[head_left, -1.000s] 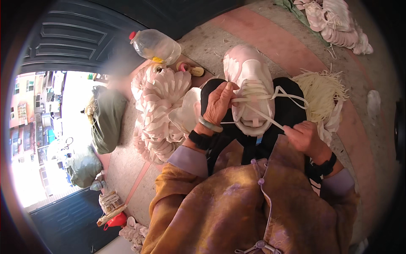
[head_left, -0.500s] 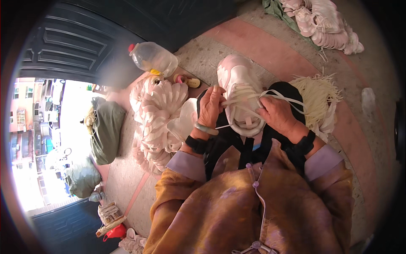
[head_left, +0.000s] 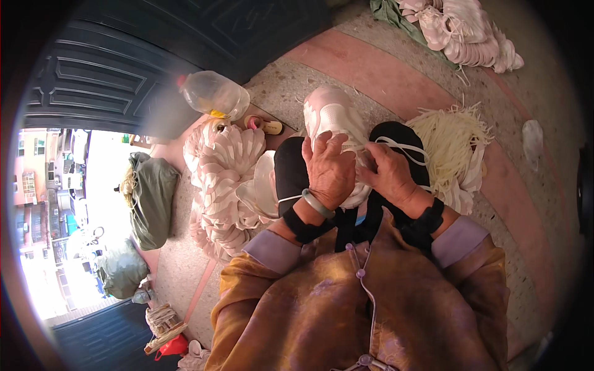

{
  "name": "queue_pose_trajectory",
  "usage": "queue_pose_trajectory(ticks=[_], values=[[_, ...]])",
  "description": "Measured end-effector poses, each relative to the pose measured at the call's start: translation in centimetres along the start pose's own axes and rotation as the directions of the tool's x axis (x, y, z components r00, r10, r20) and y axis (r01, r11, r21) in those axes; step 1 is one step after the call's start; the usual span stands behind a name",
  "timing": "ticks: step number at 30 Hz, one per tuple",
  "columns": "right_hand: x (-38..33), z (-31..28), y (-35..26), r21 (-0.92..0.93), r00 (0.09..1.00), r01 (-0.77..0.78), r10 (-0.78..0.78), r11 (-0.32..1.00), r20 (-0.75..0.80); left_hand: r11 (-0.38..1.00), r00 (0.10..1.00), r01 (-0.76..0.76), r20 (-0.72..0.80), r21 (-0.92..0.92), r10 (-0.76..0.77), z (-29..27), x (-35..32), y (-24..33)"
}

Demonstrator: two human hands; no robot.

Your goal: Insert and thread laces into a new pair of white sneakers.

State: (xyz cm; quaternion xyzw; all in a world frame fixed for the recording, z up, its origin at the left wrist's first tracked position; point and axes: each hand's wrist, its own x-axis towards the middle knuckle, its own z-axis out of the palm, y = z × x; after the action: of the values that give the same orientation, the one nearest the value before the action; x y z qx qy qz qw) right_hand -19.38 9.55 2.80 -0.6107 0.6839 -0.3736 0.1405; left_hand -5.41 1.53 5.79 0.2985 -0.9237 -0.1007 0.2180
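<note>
A white and pale pink lace-up sneaker (head_left: 332,111) rests between my knees, toe pointing away from me. Across its lacing lies my left hand (head_left: 332,173), palm down with the fingers spread and its thumb hidden. From the right, my right hand (head_left: 393,174) pinches at the shoe's lacing; its thumb and forefinger are closed on the shoelace, partly hidden by the fingers. A loose loop of white shoelace (head_left: 405,150) trails over my dark right knee. The two hands nearly touch, covering much of the eyelet area.
Left of my leg sits a heap of pale shoe uppers (head_left: 226,173). A bundle of cream laces (head_left: 451,148) lies to the right. Beyond are a clear plastic jug (head_left: 216,93), a sandal (head_left: 265,125), more stacked shoe parts (head_left: 464,34) and grey-green sacks (head_left: 154,198).
My left hand has moved right and turned palm down over the lacing, its pinch on the lace no longer showing. The right hand has shifted slightly left; the lace stretched between them has dropped from sight.
</note>
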Motion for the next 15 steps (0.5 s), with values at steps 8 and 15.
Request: queue_pose_trajectory(ticks=[8,15], values=[[-0.3,0.1,0.4,0.095,0.997,-0.019,0.026,0.995,-0.072,0.993,0.993,0.114,0.021,-0.014,-0.114,2.0,-0.1,0.2],[0.0,0.1,0.8,0.155,0.999,0.012,-0.005,0.988,-0.048,0.991,0.991,0.131,0.024,0.008,-0.131,2.7,0.3,0.6]])
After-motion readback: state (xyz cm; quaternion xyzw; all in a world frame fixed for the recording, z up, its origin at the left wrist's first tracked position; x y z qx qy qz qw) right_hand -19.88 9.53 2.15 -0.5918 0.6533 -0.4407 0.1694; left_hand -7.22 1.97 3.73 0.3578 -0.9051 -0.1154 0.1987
